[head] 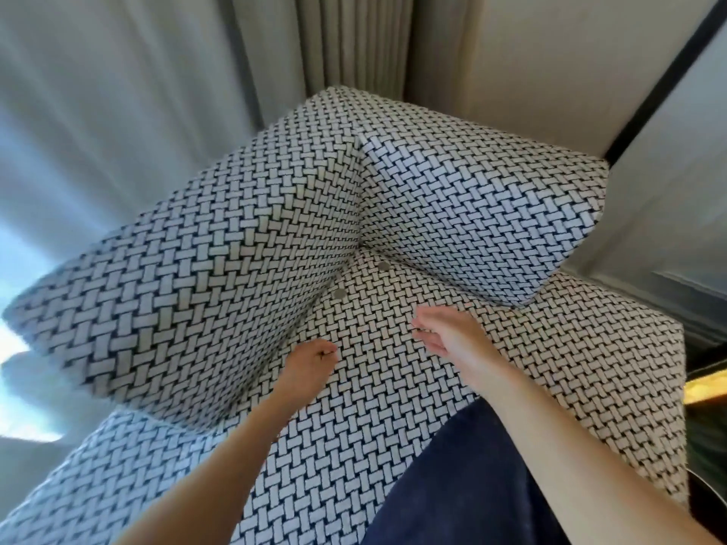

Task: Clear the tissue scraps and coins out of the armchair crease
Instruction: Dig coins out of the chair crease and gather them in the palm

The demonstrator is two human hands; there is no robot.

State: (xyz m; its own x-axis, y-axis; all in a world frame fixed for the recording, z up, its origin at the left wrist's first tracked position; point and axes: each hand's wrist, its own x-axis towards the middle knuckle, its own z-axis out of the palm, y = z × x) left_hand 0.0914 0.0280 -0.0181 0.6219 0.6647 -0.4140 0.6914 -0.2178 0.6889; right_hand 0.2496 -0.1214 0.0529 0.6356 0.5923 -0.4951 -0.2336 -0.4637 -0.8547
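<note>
**Armchair point(118, 485), seen from above.** The seat point(393, 407) meets a left panel point(196, 269) and a right panel point(472, 214) at a back corner.

**Position.** Two coins lie flat on the seat close to that corner. The far coin point(383, 265) is just beside the fold under the right panel. The near coin point(338, 294) is just beside the crease point(314, 314) under the left panel. Both rest on the open weave and are not wedged in. No tissue scraps can be made out; any that remain are hidden in the crease or too small to tell.

**Handling (judged).** The coins are small, rigid, thin and smooth, and the padded fabric under them gives. A downward press may therefore sink a coin or tip it into the crease. Each is best drawn away from the crease towards the seat's middle, then pinched across its rim. Tissue would be light, limp and easily torn, so it should be pinched whole.

**Grip.**
- **Right hand** point(444, 334): it hovers over the seat's middle with fingers loosely apart and holds nothing visible. The far coin lies beyond its fingertips, near but apart.
- **Left hand** point(310, 361): it sits beside the crease with fingers curled under. Whether it encloses anything cannot be told. The near coin lies just past its knuckles, not touching.
</note>
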